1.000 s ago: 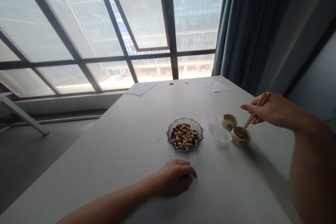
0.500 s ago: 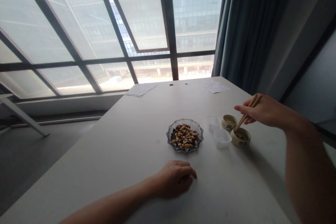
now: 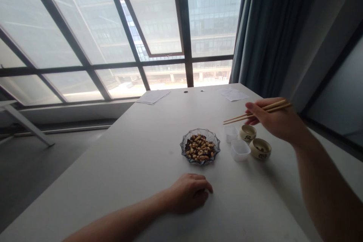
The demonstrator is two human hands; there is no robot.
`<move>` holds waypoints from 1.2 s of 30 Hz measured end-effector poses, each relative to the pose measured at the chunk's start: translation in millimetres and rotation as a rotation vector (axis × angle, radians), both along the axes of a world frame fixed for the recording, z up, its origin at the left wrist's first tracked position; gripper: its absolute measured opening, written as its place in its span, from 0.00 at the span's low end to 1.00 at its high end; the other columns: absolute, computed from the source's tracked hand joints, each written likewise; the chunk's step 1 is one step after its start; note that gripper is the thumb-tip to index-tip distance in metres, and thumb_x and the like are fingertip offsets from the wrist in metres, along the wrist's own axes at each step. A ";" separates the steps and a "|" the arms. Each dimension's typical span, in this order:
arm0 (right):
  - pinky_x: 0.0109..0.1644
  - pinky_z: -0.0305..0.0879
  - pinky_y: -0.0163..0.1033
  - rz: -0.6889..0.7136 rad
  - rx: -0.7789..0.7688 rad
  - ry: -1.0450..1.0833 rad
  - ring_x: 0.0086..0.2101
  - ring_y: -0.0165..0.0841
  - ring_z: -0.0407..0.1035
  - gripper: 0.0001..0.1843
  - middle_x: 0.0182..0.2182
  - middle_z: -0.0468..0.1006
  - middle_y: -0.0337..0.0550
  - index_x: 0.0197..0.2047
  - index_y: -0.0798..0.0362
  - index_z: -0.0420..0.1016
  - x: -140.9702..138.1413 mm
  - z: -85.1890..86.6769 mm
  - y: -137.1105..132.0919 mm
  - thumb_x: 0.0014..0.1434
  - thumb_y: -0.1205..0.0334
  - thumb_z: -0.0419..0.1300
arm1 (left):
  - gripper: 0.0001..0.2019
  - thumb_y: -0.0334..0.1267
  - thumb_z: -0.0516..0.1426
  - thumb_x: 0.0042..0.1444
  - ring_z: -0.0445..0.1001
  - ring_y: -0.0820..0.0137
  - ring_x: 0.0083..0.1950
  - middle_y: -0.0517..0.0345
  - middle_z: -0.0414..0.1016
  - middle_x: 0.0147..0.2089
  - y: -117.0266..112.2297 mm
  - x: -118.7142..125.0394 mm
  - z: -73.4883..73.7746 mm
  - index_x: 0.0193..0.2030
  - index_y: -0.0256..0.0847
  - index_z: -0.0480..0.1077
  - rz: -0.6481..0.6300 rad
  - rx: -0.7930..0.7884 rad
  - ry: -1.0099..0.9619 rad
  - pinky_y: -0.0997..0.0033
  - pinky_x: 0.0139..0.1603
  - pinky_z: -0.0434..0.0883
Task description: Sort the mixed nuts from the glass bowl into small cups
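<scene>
Our right hand grips wooden chopsticks, their long axis pointing left above the small ceramic cup; our curled left hand rests on the counter, nearer the glass dish of peanuts, and we cannot tell if it holds anything.

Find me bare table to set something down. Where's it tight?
Free: table left of the glass dish, back to the papers; also below the tubs, right of the left hand. Crowded: right of the dish, where ceramic cups sit under the right hand and chopsticks.

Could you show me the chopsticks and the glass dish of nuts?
Wooden chopsticks [image 3: 235, 119]: head view, point on the shafts near the tips.
Glass dish [image 3: 200, 129]: head view, point on its scalloped far rim.
</scene>
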State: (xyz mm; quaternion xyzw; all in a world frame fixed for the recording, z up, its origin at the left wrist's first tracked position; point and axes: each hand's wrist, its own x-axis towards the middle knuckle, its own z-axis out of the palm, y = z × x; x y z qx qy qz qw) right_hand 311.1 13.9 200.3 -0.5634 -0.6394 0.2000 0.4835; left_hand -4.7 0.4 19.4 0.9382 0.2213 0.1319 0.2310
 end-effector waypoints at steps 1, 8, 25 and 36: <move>0.26 0.78 0.37 0.051 0.001 0.032 0.28 0.42 0.82 0.25 0.27 0.84 0.48 0.31 0.53 0.80 -7.3 -4.9 3.0 0.58 0.37 0.68 | 0.15 0.29 0.56 0.60 0.77 0.70 0.40 0.56 0.80 0.41 0.1 -0.1 -0.1 0.50 0.45 0.78 -0.001 0.000 0.000 0.75 0.47 0.71; 0.29 0.78 0.38 0.289 -0.136 0.005 0.27 0.42 0.81 0.27 0.25 0.83 0.47 0.32 0.55 0.81 -42.9 -42.6 24.0 0.60 0.35 0.65 | 0.14 0.29 0.56 0.60 0.78 0.70 0.40 0.56 0.80 0.41 0.2 -0.5 1.3 0.50 0.45 0.77 -0.011 -0.007 -0.002 0.76 0.47 0.71; 0.32 0.81 0.41 0.317 -0.254 0.096 0.29 0.44 0.83 0.27 0.26 0.85 0.48 0.30 0.55 0.78 -52.0 -67.4 43.9 0.56 0.36 0.68 | 0.14 0.30 0.56 0.61 0.78 0.70 0.40 0.56 0.80 0.41 0.5 -0.4 0.7 0.49 0.45 0.77 -0.015 -0.004 -0.015 0.76 0.46 0.72; 0.29 0.81 0.40 0.147 -0.159 0.094 0.29 0.45 0.83 0.23 0.28 0.85 0.49 0.31 0.54 0.82 -19.5 -23.4 14.8 0.56 0.40 0.71 | 0.14 0.30 0.55 0.61 0.77 0.70 0.39 0.57 0.80 0.41 -0.6 -0.8 1.0 0.49 0.45 0.77 -0.008 0.004 -0.024 0.76 0.46 0.71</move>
